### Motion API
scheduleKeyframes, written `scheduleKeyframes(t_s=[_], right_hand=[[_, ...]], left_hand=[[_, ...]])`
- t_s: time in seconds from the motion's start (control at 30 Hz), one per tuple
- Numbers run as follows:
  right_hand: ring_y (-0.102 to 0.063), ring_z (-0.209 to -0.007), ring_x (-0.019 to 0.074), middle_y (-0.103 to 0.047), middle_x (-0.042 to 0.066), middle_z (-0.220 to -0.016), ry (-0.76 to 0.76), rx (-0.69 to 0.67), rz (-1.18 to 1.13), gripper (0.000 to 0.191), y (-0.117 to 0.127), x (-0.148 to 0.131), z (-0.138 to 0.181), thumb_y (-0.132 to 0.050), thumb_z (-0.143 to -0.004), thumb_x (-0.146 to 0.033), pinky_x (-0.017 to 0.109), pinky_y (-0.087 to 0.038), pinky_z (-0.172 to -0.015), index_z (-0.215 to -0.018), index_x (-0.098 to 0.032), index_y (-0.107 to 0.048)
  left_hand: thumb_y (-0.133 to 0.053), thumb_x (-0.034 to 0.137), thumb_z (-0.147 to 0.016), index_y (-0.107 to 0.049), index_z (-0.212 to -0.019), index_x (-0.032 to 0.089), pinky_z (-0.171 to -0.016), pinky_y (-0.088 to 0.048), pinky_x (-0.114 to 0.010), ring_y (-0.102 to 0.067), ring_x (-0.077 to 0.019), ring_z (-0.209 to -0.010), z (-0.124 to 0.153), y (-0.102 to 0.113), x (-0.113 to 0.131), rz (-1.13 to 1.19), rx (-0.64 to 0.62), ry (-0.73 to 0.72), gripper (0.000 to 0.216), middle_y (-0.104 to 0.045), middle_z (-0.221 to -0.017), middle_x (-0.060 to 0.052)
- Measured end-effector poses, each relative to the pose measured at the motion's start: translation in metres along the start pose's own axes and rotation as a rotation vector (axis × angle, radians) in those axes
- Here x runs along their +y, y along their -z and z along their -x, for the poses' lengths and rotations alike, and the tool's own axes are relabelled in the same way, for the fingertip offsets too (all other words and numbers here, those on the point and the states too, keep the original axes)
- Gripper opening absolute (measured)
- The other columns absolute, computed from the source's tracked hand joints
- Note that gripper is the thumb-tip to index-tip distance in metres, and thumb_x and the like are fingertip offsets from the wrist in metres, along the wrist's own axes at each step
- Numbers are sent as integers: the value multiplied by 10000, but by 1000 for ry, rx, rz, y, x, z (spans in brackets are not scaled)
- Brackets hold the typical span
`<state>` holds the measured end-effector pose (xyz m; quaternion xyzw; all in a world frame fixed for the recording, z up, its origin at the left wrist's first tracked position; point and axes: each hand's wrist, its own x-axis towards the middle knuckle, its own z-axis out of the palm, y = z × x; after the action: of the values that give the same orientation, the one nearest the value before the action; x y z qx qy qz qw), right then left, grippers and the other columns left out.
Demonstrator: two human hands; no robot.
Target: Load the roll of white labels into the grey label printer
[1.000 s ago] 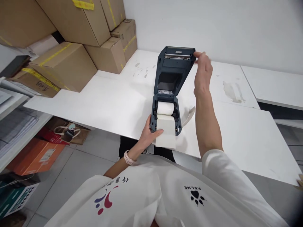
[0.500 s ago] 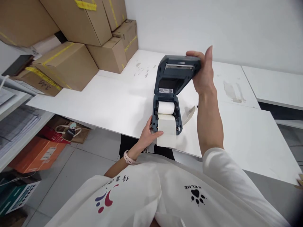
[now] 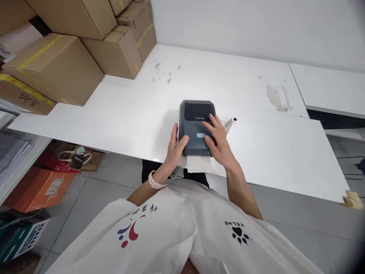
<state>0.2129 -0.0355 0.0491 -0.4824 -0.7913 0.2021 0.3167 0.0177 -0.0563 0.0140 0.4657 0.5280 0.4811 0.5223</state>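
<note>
A dark grey label printer [image 3: 194, 118] sits near the front edge of the white table [image 3: 119, 121] with its lid down. A strip of pale label paper [image 3: 199, 164] sticks out of its front slot, over the table edge. My right hand [image 3: 218, 142] lies flat on the lid, fingers spread, open. My left hand [image 3: 175, 146] rests against the printer's left front corner, thumb on top and fingers along the side, open. A pink watch is on my left wrist.
Cardboard boxes [image 3: 57, 64] with yellow tape are stacked at the table's back left. A second white table [image 3: 327, 91] adjoins on the right. Stains mark the tabletop [image 3: 275, 99]. Boxes and a paper bag [image 3: 76, 160] lie on the floor at left.
My right hand pulled the raised lid down and the printer is now closed, hiding the paper roll. My left hand stayed at the printer's front left corner.
</note>
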Motion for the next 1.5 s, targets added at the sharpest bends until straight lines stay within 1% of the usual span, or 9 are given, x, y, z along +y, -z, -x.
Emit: scheduleKeyframes(t_s=[0.17,0.33,0.5,0.77,1.0,1.2,1.37,1.43,1.5], right_hand=[[-116,-1649,296,-184,-30,-1767,95,-81,176,600,3,-9,-25,-295,-1067,-371,640,-172,-1309,-1657,-406,-193],[-203,-1629,305,-283,54,-1739,122,-38,139,660,-3,-4,-33,-323,-1055,-530,582,-231,-1299,-1666,-322,-186],[-286,-1598,304,-411,97,-1673,161,58,41,675,-8,4,-27,-276,-1058,-616,582,-308,-1258,-1649,-294,-238],[-350,-1570,281,-471,69,-1638,112,58,60,623,-9,1,-30,-260,-1077,-578,564,-312,-1260,-1644,-319,-245],[-355,-1571,257,-490,72,-1625,62,69,90,556,-14,-9,-29,-308,-1090,-486,547,-267,-1288,-1608,-285,-328],[-373,-1563,258,-519,54,-1604,9,115,55,509,-16,-8,-28,-283,-1099,-433,561,-283,-1282,-1585,-308,-368],[-364,-1565,267,-511,41,-1605,-17,188,-37,512,-22,1,-17,-349,-1084,-475,580,-303,-1274,-1580,-349,-353],[-344,-1574,270,-499,45,-1611,-21,230,-76,519,-26,5,-10,-392,-1073,-482,582,-320,-1267,-1574,-352,-358],[-338,-1575,273,-516,53,-1595,-9,278,-104,502,-31,7,-3,-432,-1063,-468,581,-338,-1260,-1547,-343,-399]], left_hand=[[-525,586,-991,-204,-1641,346,-1284,-356,-395,-298,-262,-1604,-6,-19,-2,-76,81,-147,764,-269,-1747,-37],[-519,594,-991,-233,-1639,335,-1297,-325,-428,-283,-285,-1609,-5,-21,-14,-39,108,-232,754,-284,-1741,-58],[-552,590,-979,-96,-1669,347,-1312,-283,-492,-188,-309,-1638,-10,-19,-23,-46,130,-305,862,-193,-1770,-70],[-555,613,-968,-70,-1670,336,-1253,-393,-492,-433,-331,-1532,-25,-4,-18,-180,62,-479,897,-224,-1759,-105],[-543,587,-983,-119,-1668,335,-1209,-448,-471,-483,-323,-1496,-32,5,-17,-225,-2,-500,844,-273,-1745,-98],[-462,573,-1015,-210,-1656,332,-1306,-306,-493,-239,-322,-1623,-37,4,-27,-196,3,-546,730,-241,-1759,-44],[-480,561,-1013,-286,-1617,335,-1284,-318,-473,-273,-283,-1608,-18,1,-30,-157,25,-396,674,-249,-1748,-65],[-547,555,-985,-394,-1545,315,-1189,-420,-437,-427,-266,-1504,3,3,-35,-149,143,-324,628,-365,-1678,-101],[-596,572,-944,-599,-1285,249,-972,-526,-376,-629,-223,-1161,27,5,-42,-137,310,-305,469,-632,-1343,-109]])
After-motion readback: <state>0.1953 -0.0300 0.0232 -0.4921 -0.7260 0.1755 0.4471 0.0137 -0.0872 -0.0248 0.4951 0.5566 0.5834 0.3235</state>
